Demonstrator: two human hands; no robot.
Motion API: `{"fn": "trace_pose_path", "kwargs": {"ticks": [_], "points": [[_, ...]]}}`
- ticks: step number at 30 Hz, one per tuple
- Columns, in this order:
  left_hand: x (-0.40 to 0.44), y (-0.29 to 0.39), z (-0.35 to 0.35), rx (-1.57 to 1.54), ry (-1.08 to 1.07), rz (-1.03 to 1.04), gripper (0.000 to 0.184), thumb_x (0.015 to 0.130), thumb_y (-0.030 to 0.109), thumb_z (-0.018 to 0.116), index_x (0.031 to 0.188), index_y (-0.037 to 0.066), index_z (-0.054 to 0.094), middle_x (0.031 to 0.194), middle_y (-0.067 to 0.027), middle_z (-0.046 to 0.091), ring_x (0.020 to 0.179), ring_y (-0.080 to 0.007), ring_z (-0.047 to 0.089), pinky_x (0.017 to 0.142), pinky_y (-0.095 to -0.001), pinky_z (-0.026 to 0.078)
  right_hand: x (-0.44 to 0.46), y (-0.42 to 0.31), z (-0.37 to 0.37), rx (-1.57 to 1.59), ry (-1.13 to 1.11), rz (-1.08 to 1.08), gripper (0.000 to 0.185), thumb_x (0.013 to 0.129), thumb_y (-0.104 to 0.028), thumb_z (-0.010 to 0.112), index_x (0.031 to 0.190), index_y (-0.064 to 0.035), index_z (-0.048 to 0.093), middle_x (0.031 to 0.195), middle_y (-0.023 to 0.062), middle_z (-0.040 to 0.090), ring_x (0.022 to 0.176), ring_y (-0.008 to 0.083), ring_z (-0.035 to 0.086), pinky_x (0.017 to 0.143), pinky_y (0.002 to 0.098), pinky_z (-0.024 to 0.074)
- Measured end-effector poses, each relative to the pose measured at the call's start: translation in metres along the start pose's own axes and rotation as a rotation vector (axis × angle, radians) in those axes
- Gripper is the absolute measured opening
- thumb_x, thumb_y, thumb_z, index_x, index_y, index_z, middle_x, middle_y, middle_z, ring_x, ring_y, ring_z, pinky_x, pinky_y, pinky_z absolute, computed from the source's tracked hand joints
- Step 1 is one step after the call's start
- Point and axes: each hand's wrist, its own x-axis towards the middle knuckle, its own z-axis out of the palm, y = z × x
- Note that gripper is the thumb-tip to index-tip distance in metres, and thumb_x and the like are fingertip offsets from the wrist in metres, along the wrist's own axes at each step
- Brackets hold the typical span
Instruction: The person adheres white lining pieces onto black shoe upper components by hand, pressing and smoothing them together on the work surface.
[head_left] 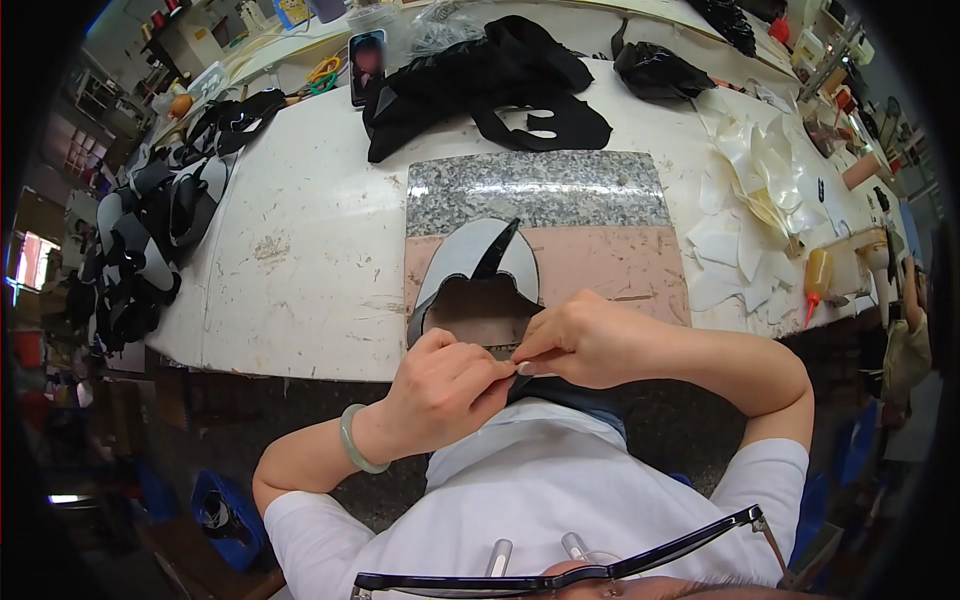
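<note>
Two hands: my left hand (440,390) and my right hand (585,340) meet at the table's near edge, thumbs and fingers pinching together at the near end of the piece; what exactly lies between the tips is too small to tell.

Curved piece: a grey-and-black piece (462,250), arched like a shoe upper, stands just beyond my fingers, its opening towards me. I think I hold the ends close to my body so both hands can reach them and I can look straight down.

Black strip: one glossy strip (495,250) slants up across the piece's front.

Work board: a pink and speckled board (615,270) lies under the piece, probably to spare the white table (300,230).

Left of my hands: a heap of grey and black parts (135,245), likely set aside to leave working room.

Beyond my hands: black fabric (470,85) and an upright phone (368,68), its screen facing me, perhaps for easy viewing.

Right of my hands: pale sheet scraps (765,185) and a yellow bottle (818,272) with a red nozzle, within arm's reach.
</note>
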Motion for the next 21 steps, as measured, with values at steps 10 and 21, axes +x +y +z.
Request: {"fn": "trace_pose_path", "kwargs": {"ticks": [10,21], "points": [[0.0,0.005,-0.022,-0.427,-0.256,-0.487,0.018,0.082,0.012,0.069,0.098,0.003,0.067,0.083,-0.0085,0.068,0.068,-0.0211,0.062,0.067,-0.0303,0.048,-0.001,0.006,0.009,-0.042,0.095,-0.268,0.009,0.076,-0.001,0.067,0.084,0.0004,0.069,0.079,0.0116,0.064,0.074,0.0298,0.061,0.066,0.0381,0.0494],[-0.004,-0.003,-0.024,-0.469,-0.406,-0.431,0.012,0.088,0.015,0.062,0.094,0.005,0.064,0.08,-0.0071,0.065,0.072,-0.0226,0.06,0.068,-0.0335,0.045,-0.002,-0.007,0.008,-0.027,0.003,-0.181,0.01,0.076,-0.005,0.061,0.079,0.0025,0.068,0.078,0.0153,0.063,0.079,0.0327,0.061,0.072,0.0408,0.0494]]}}
